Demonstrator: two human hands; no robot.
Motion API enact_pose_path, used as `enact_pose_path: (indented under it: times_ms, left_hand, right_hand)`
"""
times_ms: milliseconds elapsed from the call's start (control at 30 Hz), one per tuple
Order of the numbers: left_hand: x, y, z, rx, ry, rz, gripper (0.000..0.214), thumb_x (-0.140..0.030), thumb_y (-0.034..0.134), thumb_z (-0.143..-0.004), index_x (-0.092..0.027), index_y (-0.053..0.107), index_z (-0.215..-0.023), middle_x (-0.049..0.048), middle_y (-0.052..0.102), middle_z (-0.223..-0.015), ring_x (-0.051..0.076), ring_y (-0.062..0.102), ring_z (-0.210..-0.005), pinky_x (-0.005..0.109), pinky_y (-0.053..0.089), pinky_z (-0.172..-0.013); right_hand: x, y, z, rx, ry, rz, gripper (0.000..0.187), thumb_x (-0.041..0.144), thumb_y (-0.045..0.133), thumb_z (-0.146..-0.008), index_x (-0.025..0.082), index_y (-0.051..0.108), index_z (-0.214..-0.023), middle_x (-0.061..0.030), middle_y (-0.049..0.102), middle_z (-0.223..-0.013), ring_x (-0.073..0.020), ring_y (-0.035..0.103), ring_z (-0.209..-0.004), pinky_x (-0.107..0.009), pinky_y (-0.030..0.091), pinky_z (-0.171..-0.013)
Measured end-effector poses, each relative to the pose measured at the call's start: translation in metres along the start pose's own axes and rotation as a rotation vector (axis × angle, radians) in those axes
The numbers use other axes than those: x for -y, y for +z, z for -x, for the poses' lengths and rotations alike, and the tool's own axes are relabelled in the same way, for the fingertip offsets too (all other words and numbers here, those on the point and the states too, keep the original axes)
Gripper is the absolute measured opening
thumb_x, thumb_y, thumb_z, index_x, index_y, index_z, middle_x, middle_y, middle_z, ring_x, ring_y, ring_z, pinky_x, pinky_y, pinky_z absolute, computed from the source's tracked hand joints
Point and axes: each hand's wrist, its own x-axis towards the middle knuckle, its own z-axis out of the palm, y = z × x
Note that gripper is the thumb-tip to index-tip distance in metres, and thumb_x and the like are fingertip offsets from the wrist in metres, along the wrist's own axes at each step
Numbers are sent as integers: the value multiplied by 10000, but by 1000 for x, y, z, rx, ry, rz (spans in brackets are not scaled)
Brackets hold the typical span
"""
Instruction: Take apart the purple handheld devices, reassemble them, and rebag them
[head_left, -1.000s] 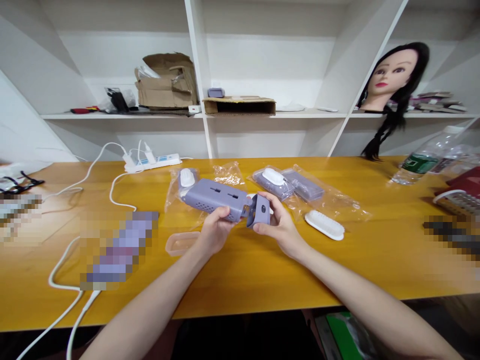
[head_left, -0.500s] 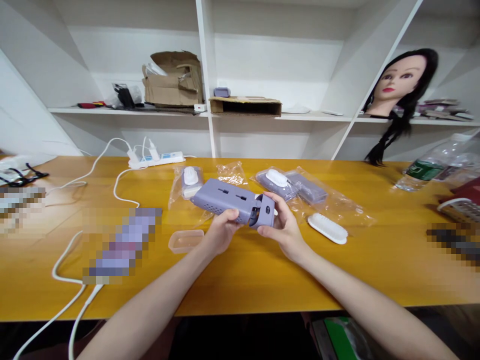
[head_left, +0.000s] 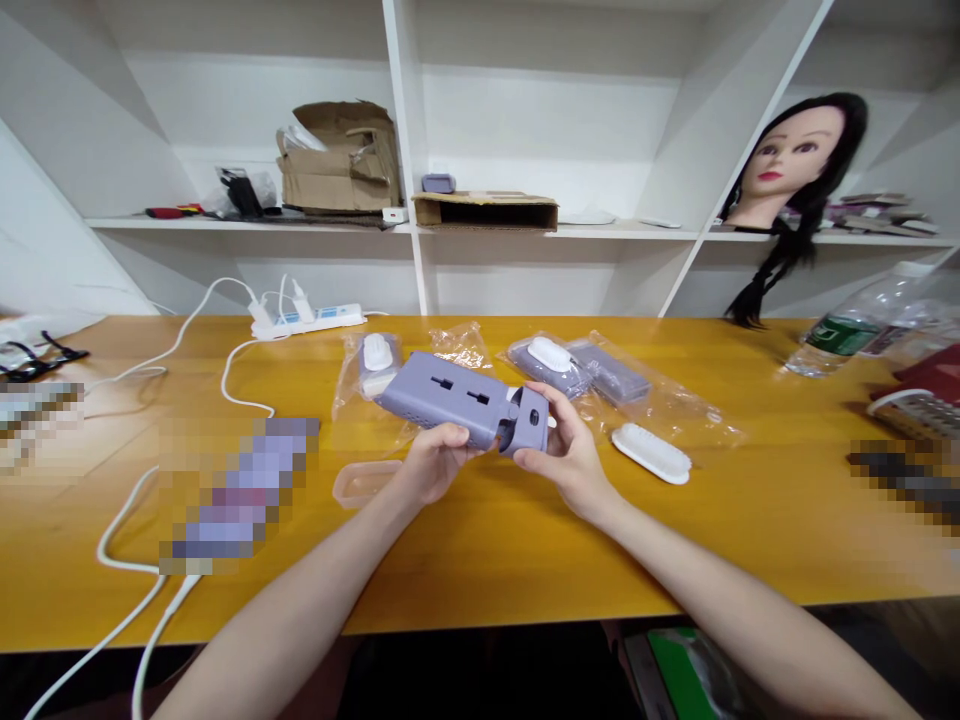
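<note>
Cap (head_left: 531, 420) has closed against the slotted lilac case (head_left: 442, 392); my left hand (head_left: 435, 462) clamps the case from 6 o'clock, my right hand (head_left: 566, 450) clamps the cap from 4 o'clock.

A cluttered workroom or storeroom: beyond the left hand (head_left: 435, 462) and right hand (head_left: 570, 450), a yellow wooden worktable (head_left: 495, 560) carries a power strip (head_left: 307, 321), and white wall shelves (head_left: 540, 130) farther back hold torn cardboard boxes (head_left: 341, 160) and a wigged mannequin head (head_left: 795, 160).
</note>
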Motion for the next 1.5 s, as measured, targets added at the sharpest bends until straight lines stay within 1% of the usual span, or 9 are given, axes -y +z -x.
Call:
enact_pose_path:
  times_ms: [233,500,600,700,867,1033,1267,1400,1500]
  left_hand:
    - [-3,-3,-1,-30,-12,-17,332,-201,647,-466,-204,692,-796,29,737,-811,326,644,-981,461,496,-843]
    - [2,-7,-2,-67,8,-31,185,-130,629,-437,-184,640,-613,-7,636,-568,270,642,-809,405,464,-787]
    - [4,-3,0,-81,31,-35,284,-129,642,-432,-202,671,-705,-30,643,-600,248,633,-832,372,454,-791]
    - [6,3,2,-26,59,-19,468,-154,683,-444,-223,696,-907,-10,708,-768,286,614,-996,388,439,-868]
    - [10,2,4,97,51,-48,567,-210,760,-488,-225,675,-1048,44,719,-992,324,570,-1114,449,391,-970]
    - [13,1,7,79,51,-98,653,-245,830,-449,-230,664,-1081,53,712,-1008,326,591,-1063,467,401,-969]
    - [16,0,7,111,90,-211,660,-306,840,-495,-238,650,-1123,54,702,-1048,332,567,-1118,461,393,-996]
    - [15,-3,6,188,65,-219,693,-309,839,-521,-236,623,-1175,66,695,-1082,325,545,-1164,472,371,-1025]
    - [14,-5,6,232,64,-228,597,-297,837,-538,-227,660,-1104,68,700,-1064,329,539,-1174,472,374,-1021]
  right_hand:
    - [1,0,1,43,-20,-19,699,289,821,-590,331,461,-1188,-26,617,-1099,-208,609,-925,-383,526,-804]
    - [2,1,3,61,-29,25,709,287,814,-594,338,468,-1212,-33,583,-1180,-225,597,-979,-379,512,-802]
    - [4,4,6,58,-41,42,706,283,800,-612,338,462,-1229,-42,549,-1244,-224,594,-985,-391,507,-830]
    - [6,6,8,55,-65,47,724,306,789,-633,334,428,-1260,-55,498,-1320,-246,555,-1096,-417,477,-916]
    - [2,8,11,101,-120,132,778,362,730,-722,316,284,-1358,-87,410,-1396,-253,461,-1247,-449,354,-1071]
    - [-1,10,13,106,-166,245,894,288,767,-677,306,197,-1366,-104,339,-1433,-260,391,-1311,-456,294,-1121]
    - [-2,16,15,58,-157,229,843,274,740,-690,304,184,-1323,-110,327,-1433,-250,401,-1308,-444,327,-1110]
    - [-3,16,17,43,-181,317,855,227,718,-667,280,167,-1319,-128,335,-1422,-264,420,-1293,-475,339,-1100]
    - [-1,14,17,56,-209,370,844,209,709,-668,276,174,-1317,-127,335,-1423,-265,401,-1310,-471,332,-1105]
